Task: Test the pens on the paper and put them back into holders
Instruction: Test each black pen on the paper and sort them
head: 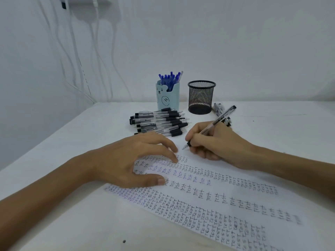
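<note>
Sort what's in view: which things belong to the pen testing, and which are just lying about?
Job: pen in the right hand, paper under the left hand, pile of black pens, blue holder, mesh holder.
Lying about: wall cables, dark speck on table.

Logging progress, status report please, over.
Right hand grips pen, tip at paper. Left hand presses paper flat. Loose black pens piled ahead, nothing blocking.

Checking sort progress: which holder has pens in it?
The light-blue bear holder, left of the two: blue-capped pens stick out of its top. The black mesh holder beside it shows none above its rim.
</note>
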A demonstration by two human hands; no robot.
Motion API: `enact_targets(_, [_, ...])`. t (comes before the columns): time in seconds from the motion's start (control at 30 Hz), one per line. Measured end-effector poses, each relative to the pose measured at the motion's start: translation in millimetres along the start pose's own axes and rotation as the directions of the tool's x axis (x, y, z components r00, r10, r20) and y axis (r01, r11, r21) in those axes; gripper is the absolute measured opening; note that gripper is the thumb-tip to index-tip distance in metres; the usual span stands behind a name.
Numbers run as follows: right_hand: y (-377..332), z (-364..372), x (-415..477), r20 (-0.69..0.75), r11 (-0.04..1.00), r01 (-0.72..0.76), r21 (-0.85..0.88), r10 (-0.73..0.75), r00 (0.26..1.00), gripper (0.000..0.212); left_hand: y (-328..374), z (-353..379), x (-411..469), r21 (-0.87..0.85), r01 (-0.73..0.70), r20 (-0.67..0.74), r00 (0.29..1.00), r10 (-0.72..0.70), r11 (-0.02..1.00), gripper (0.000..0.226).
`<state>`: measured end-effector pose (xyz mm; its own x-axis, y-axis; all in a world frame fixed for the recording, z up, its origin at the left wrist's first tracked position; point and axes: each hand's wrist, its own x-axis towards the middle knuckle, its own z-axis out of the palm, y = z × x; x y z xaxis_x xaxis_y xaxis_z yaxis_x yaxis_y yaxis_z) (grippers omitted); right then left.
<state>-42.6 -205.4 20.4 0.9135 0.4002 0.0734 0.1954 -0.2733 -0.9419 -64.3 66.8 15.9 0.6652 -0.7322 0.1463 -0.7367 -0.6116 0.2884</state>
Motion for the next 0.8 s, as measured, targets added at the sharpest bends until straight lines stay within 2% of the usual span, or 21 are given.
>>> enact_targets(0.13, [1, 4, -9, -0.023, 0.989, 0.081, -0.125, -0.085, 0.996, 0.016, 5, -6, 6, 0.043, -0.134, 0.016, 0.991, 0.133, 0.990, 0.044])
enact_targets(0.4, [0, 6, -12, -0.012, 0.971, 0.140, -0.196, -0.145, 0.989, 0.011, 3, -6, 6, 0.042, -0.156, 0.006, 0.988, 0.156, 0.987, 0.041])
enact_targets(0.63, [-2, 6, -11, 0.005, 0.964, 0.142, -0.225, -0.144, 0.990, 0.013, 1, -3, 5, 0.040, -0.124, 0.006, 0.992, 0.124, 0.991, 0.043])
enact_targets(0.8, [-3, 6, -11, 0.000, 0.971, 0.117, -0.209, -0.119, 0.993, 0.016, -6, 4, -2, -0.036, 0.031, -0.014, 0.999, -0.031, 0.999, 0.066])
